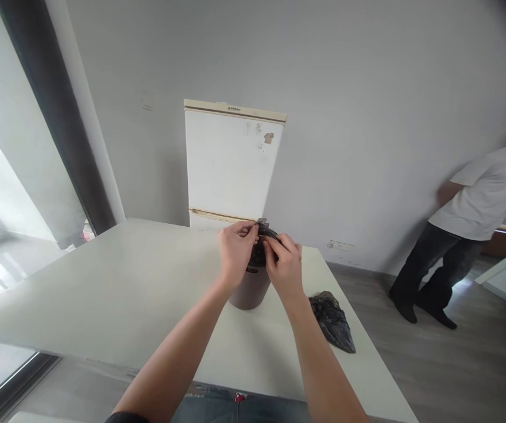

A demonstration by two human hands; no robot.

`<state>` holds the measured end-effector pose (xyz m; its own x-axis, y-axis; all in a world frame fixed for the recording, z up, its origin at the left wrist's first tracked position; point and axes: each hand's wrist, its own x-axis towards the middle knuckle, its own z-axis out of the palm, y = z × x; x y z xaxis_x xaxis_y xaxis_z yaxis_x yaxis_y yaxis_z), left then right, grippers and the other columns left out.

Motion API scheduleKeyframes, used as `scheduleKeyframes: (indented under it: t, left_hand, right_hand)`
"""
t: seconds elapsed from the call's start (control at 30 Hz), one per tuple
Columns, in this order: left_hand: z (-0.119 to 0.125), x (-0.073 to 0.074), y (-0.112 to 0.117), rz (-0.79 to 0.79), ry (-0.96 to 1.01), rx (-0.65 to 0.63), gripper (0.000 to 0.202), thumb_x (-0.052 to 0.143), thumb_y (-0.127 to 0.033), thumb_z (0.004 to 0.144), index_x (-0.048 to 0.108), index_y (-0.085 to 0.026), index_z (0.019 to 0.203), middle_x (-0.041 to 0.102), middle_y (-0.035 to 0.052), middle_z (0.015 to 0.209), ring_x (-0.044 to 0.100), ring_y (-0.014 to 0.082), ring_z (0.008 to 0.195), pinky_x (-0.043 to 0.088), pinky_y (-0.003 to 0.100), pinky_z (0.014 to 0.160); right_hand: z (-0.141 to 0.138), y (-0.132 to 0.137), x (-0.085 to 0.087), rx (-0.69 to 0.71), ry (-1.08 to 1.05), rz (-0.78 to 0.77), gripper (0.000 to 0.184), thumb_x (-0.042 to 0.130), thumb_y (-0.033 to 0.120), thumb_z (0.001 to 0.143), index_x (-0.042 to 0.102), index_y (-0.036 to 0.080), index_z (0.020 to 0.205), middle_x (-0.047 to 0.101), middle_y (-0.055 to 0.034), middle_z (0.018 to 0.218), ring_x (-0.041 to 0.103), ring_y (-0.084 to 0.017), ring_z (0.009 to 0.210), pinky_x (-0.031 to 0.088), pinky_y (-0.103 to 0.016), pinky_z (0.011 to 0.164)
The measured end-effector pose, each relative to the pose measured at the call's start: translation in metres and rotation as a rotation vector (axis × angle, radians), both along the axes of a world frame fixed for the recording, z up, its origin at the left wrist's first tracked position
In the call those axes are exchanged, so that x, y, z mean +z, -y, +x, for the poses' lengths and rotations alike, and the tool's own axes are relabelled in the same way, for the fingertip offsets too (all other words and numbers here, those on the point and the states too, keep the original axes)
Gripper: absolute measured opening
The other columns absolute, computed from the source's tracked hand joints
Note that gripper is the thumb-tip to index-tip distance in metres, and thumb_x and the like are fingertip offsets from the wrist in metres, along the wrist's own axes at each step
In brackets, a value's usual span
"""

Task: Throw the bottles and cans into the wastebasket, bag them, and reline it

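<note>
A small brown bin [248, 291] stands on the white table [125, 288] in front of me. Both my hands are above its mouth, pinching a folded piece of black plastic bag [265, 228]. My left hand [235, 249] grips the bag's left part between thumb and fingers. My right hand [284, 264] pinches its right part, fingers closed. The bin's rim is mostly hidden behind my hands.
A crumpled black plastic bag [333, 322] lies on the table to the right of the bin. A white fridge [230, 164] stands against the grey wall behind the table. Another person [464, 229] in a white shirt stands at the right. A window is at the left.
</note>
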<state>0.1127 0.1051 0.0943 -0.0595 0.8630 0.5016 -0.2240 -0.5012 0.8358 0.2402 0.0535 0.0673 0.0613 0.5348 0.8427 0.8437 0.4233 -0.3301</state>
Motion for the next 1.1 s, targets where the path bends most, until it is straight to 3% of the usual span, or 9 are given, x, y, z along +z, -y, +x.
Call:
scheduleKeyframes:
  t: [0.07, 0.2, 0.33, 0.43, 0.53, 0.67, 0.83, 0.93, 1.1]
  left_hand:
    - [-0.004, 0.004, -0.008, -0.066, -0.061, -0.091, 0.004, 0.080, -0.022, 0.080, 0.082, -0.020, 0.078, 0.073, 0.0041, 0.062, 0.068, 0.0190, 0.054, 0.054, 0.031, 0.056]
    - [-0.019, 0.022, -0.022, -0.144, -0.414, -0.329, 0.024, 0.071, -0.008, 0.072, 0.071, -0.018, 0.051, 0.065, 0.0037, 0.051, 0.060, 0.0148, 0.047, 0.047, 0.026, 0.049]
    - [-0.035, 0.046, -0.027, -0.120, -0.723, -0.562, 0.022, 0.063, -0.006, 0.070, 0.072, -0.018, 0.053, 0.069, 0.0040, 0.056, 0.065, 0.0152, 0.054, 0.051, 0.024, 0.053]
    - [-0.042, 0.059, -0.025, -0.064, -0.817, -0.591, 0.021, 0.062, -0.006, 0.072, 0.073, -0.017, 0.057, 0.071, 0.0029, 0.059, 0.068, 0.0141, 0.059, 0.053, 0.021, 0.057]
    - [-0.044, 0.060, -0.024, -0.034, -0.768, -0.576, 0.019, 0.063, -0.008, 0.076, 0.076, -0.016, 0.064, 0.074, 0.0036, 0.065, 0.070, 0.0143, 0.063, 0.056, 0.021, 0.062]
    - [-0.037, 0.050, -0.032, -0.065, -0.544, -0.402, 0.010, 0.075, -0.020, 0.081, 0.083, -0.014, 0.080, 0.078, 0.0060, 0.072, 0.071, 0.0159, 0.068, 0.059, 0.024, 0.067]
    - [-0.028, 0.027, -0.059, -0.219, -0.173, -0.244, 0.019, 0.084, -0.023, 0.078, 0.084, -0.012, 0.093, 0.081, 0.0111, 0.086, 0.076, 0.0183, 0.074, 0.065, 0.033, 0.080]
    - [-0.037, 0.005, -0.072, -0.223, -0.129, -0.043, 0.016, 0.084, -0.022, 0.078, 0.083, -0.011, 0.089, 0.080, 0.0111, 0.079, 0.076, 0.0200, 0.070, 0.066, 0.037, 0.079]
    - [-0.068, -0.036, -0.076, -0.203, -0.152, 0.172, 0.012, 0.078, -0.021, 0.081, 0.081, -0.013, 0.089, 0.079, 0.0097, 0.077, 0.076, 0.0218, 0.071, 0.066, 0.037, 0.075]
  right_hand:
    - [-0.001, -0.001, -0.007, -0.084, 0.059, 0.039, 0.030, 0.047, 0.026, 0.106, 0.073, 0.027, 0.122, 0.070, -0.0117, 0.114, 0.063, -0.027, 0.102, 0.033, -0.046, 0.095]
    - [0.003, -0.003, -0.014, -0.126, 0.139, 0.120, 0.030, 0.049, 0.020, 0.104, 0.073, 0.030, 0.119, 0.069, -0.0109, 0.124, 0.064, -0.027, 0.106, 0.031, -0.048, 0.099]
    - [0.007, -0.004, -0.005, -0.114, 0.183, 0.134, 0.026, 0.049, 0.023, 0.107, 0.074, 0.028, 0.108, 0.073, -0.0086, 0.113, 0.064, -0.024, 0.098, 0.033, -0.045, 0.094]
    - [0.012, -0.004, 0.009, -0.042, 0.219, 0.026, 0.022, 0.051, 0.027, 0.107, 0.072, 0.023, 0.102, 0.073, -0.0074, 0.101, 0.062, -0.023, 0.093, 0.034, -0.042, 0.088]
    - [0.016, -0.007, 0.023, 0.013, 0.217, -0.076, 0.018, 0.055, 0.025, 0.105, 0.070, 0.022, 0.096, 0.071, -0.0053, 0.091, 0.061, -0.023, 0.090, 0.035, -0.041, 0.085]
    - [0.020, -0.013, 0.034, 0.105, 0.096, -0.131, 0.014, 0.061, 0.026, 0.099, 0.071, 0.025, 0.089, 0.068, -0.0068, 0.105, 0.060, -0.026, 0.102, 0.040, -0.045, 0.093]
    - [0.032, -0.022, 0.038, 0.188, -0.120, -0.121, 0.020, 0.063, 0.034, 0.096, 0.069, 0.024, 0.079, 0.058, -0.0089, 0.128, 0.055, -0.028, 0.118, 0.043, -0.049, 0.104]
    - [0.052, -0.026, 0.024, 0.125, -0.198, -0.166, 0.022, 0.063, 0.037, 0.093, 0.068, 0.023, 0.076, 0.061, -0.0089, 0.124, 0.055, -0.029, 0.116, 0.045, -0.048, 0.099]
    - [0.090, -0.028, -0.022, 0.016, -0.348, -0.317, 0.025, 0.062, 0.040, 0.087, 0.068, 0.022, 0.071, 0.065, -0.0101, 0.116, 0.059, -0.029, 0.106, 0.046, -0.043, 0.083]
